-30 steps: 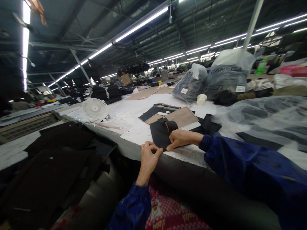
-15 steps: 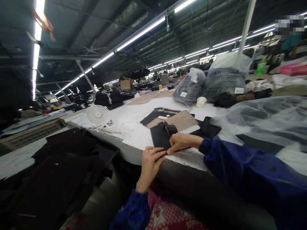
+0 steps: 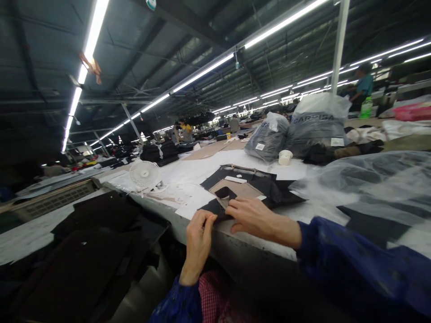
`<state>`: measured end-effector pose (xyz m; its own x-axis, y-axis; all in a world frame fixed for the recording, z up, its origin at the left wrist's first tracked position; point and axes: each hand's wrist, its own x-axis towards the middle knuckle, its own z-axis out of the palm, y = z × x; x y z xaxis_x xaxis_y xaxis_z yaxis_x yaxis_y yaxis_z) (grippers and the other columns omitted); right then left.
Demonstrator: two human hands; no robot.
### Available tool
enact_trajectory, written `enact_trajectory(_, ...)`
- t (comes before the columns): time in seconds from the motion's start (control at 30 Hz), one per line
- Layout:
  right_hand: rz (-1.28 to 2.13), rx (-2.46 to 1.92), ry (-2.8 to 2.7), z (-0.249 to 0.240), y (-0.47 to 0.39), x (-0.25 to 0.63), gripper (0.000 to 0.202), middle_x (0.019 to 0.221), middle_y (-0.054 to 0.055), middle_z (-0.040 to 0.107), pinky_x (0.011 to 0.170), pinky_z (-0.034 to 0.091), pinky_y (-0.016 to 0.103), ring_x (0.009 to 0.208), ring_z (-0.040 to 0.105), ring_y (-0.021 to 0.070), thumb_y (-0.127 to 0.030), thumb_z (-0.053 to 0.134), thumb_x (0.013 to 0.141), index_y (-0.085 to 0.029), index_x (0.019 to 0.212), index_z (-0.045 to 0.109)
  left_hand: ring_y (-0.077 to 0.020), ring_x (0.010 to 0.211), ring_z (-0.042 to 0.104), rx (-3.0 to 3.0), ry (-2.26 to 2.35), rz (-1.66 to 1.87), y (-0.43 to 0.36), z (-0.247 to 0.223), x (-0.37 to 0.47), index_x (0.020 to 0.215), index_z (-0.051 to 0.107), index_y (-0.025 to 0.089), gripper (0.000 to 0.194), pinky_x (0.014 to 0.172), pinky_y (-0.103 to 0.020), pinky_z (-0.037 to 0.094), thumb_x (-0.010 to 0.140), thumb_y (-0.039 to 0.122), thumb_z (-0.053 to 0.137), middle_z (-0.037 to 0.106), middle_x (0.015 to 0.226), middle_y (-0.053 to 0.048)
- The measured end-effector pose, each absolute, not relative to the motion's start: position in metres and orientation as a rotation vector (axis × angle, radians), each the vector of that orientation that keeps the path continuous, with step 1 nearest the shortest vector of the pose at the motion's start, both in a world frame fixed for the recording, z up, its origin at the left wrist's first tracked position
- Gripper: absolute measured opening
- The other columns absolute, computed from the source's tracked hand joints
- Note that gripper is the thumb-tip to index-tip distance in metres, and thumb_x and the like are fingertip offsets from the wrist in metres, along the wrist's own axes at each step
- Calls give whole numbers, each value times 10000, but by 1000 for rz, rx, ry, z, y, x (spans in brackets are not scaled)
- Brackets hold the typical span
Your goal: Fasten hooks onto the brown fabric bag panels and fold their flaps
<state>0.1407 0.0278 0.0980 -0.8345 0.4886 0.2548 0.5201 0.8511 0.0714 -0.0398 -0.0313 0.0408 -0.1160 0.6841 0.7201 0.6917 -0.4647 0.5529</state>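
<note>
A black fabric piece (image 3: 209, 207) lies at the table's front edge, with a curled dark flap (image 3: 225, 193) standing up from it. My left hand (image 3: 198, 235) pinches its near edge between thumb and fingertips. Just to the right, my right hand (image 3: 251, 219) has its bent fingers over the same piece, near the flap; the thumb sits lower, at the table edge. The palm hides part of the piece. Behind the hands lie a tan panel (image 3: 240, 190), a small white strip (image 3: 235, 179) and more black pieces (image 3: 261, 181).
On the white tabletop (image 3: 188, 179) stand a small white fan (image 3: 144, 175), a paper cup (image 3: 285, 157) and bulky plastic bags (image 3: 314, 121). Clear plastic sheeting (image 3: 370, 179) spreads at the right. Dark panels (image 3: 87, 264) are heaped at the lower left. A person (image 3: 363, 85) is in the background.
My left hand has gone from extended fingers to a pinch on the fabric edge. My right hand's thumb has moved away from its fingers. The flap has shifted left; the view tilts upward.
</note>
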Motion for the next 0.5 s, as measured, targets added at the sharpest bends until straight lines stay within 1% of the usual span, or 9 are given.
enact_trajectory(0.07,-361,-724,-2742,102,13,134,139,965,111,691,698,466,297,900,635,230,-227,571,913,-149,985,661,-163,766,599,-1984,-1608,-1780,-44,52,-47,730,607,202,222,749,-273,466,914,302,533,627,751,-9)
enact_trajectory(0.13,-303,-693,-2693,114,3,135,190,934,90,711,690,462,272,854,643,197,-175,486,946,-173,972,674,-206,1028,605,-1869,-1549,-1947,-55,51,-60,939,646,229,172,932,-309,443,870,380,603,670,1019,-39)
enact_trajectory(0.17,-220,-704,-2642,122,0,138,202,930,82,719,690,462,266,836,646,191,-197,483,950,-185,974,684,-235,1194,540,-1810,-1520,-2058,-59,46,-68,1113,612,255,340,1032,-341,392,825,433,653,624,1214,-57)
enact_trajectory(0.2,-113,-722,-2562,131,-2,142,202,920,72,725,688,462,265,815,648,188,-236,498,947,-197,978,694,-260,1329,433,-1757,-1505,-2176,-61,38,-77,1286,511,284,590,1105,-376,327,768,492,700,519,1388,-72)
enact_trajectory(0.27,149,-738,-2343,148,-5,151,213,834,45,720,654,458,265,741,639,181,-337,551,917,-209,951,717,-287,1440,268,-1750,-1548,-2373,-62,17,-91,1455,293,310,981,1159,-427,256,643,584,769,334,1542,-100)
enact_trajectory(0.33,449,-702,-2119,160,-9,155,269,693,20,673,581,439,261,639,604,164,-424,592,871,-193,844,727,-297,1451,244,-1795,-1630,-2496,-62,-2,-99,1475,253,300,1136,1171,-436,248,539,607,819,320,1551,-118)
enact_trajectory(0.37,617,-670,-2032,164,-11,155,302,648,11,647,545,429,258,604,587,157,-456,605,847,-182,792,720,-304,1433,288,-1803,-1667,-2553,-62,-8,-99,1459,295,285,1148,1162,-430,276,499,593,844,373,1522,-123)
enact_trajectory(0.43,965,-595,-1894,169,-15,150,338,636,8,633,506,433,254,584,581,152,-496,631,800,-169,744,701,-317,1323,461,-1771,-1741,-2673,-68,-11,-92,1353,457,235,1047,1092,-407,391,446,525,891,547,1379,-130)
enact_trajectory(0.5,1231,-545,-1787,173,-17,141,342,699,17,665,526,485,273,618,615,166,-513,672,748,-178,809,705,-305,1121,624,-1686,-1794,-2847,-79,-3,-81,1171,602,181,822,959,-383,503,454,438,909,687,1161,-121)
